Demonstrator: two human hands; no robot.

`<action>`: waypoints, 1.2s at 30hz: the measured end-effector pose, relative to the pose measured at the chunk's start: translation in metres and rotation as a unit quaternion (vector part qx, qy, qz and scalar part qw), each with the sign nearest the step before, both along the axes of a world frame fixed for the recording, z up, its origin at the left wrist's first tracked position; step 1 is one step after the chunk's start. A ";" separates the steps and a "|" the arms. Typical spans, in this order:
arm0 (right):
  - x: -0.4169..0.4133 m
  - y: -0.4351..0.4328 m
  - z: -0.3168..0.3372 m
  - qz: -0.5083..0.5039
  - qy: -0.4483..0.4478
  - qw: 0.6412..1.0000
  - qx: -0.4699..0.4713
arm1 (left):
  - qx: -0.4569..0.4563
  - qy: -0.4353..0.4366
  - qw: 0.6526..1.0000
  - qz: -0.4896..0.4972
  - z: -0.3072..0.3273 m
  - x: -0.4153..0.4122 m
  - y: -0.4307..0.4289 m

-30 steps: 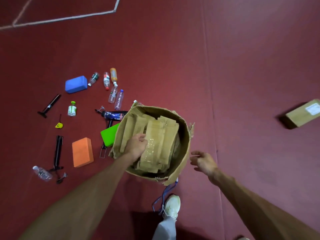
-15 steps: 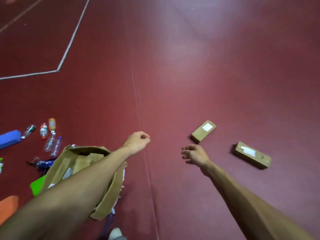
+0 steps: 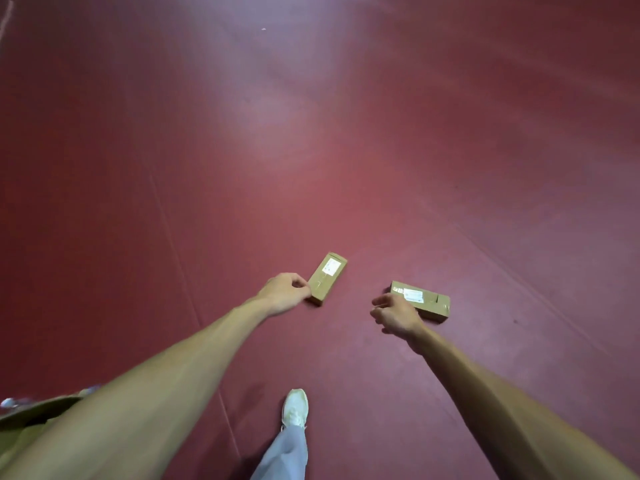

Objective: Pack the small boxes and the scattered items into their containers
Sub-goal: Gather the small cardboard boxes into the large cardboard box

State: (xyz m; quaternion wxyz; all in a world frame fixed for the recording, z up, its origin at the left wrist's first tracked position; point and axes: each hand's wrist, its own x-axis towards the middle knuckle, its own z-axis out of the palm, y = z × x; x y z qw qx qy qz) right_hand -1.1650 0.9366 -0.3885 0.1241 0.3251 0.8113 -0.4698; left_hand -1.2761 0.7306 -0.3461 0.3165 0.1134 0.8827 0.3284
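You are at the fetching step: two small boxes lie on the red floor (image 3: pixel 311 168), not yet packed, and both your arms stretch out toward them. Your left hand (image 3: pixel 285 294) has its fingers loosely curled and grips nothing. The first small box (image 3: pixel 327 278) lies just past its knuckles; whether your fingertips meet the card, I cannot tell. Your right hand (image 3: pixel 394 313) is loosely spread and, as far as shows, also empty. The second small box (image 3: pixel 424 303) lies just beyond it, its near end hidden behind the hand.

Both boxes are slim brown cardboard, lying flat on a broad face with a white label on top, and they sit apart from each other. The big carton (image 3: pixel 20 420) is back by your left elbow, at the frame's edge.

Next, I judge, each hand needs to come down, close across a box's narrow width, and carry it back to the carton.
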 end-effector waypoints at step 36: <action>-0.447 0.256 -0.469 0.004 -0.240 0.958 -0.158 | -0.080 -0.181 0.972 0.127 -0.482 -0.435 0.300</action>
